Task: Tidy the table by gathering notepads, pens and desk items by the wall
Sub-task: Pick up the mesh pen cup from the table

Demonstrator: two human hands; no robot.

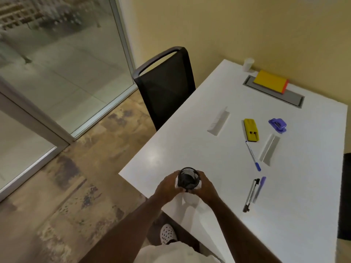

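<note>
at the near table corner, both your hands wrap the black mesh pen cup (188,179).
left hand (167,186) and right hand (204,187) curl round it; keep it upright, carry it wallward past the blue-capped pen (253,155) and yellow eraser block (251,129) toward the yellow notepad (270,80).

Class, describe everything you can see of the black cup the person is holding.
The black mesh cup is round, dark and open-topped, seemingly wire mesh, its inside too dark to read. It stands roughly upright near the white table's near corner. The left hand and right hand grip its sides.
</note>
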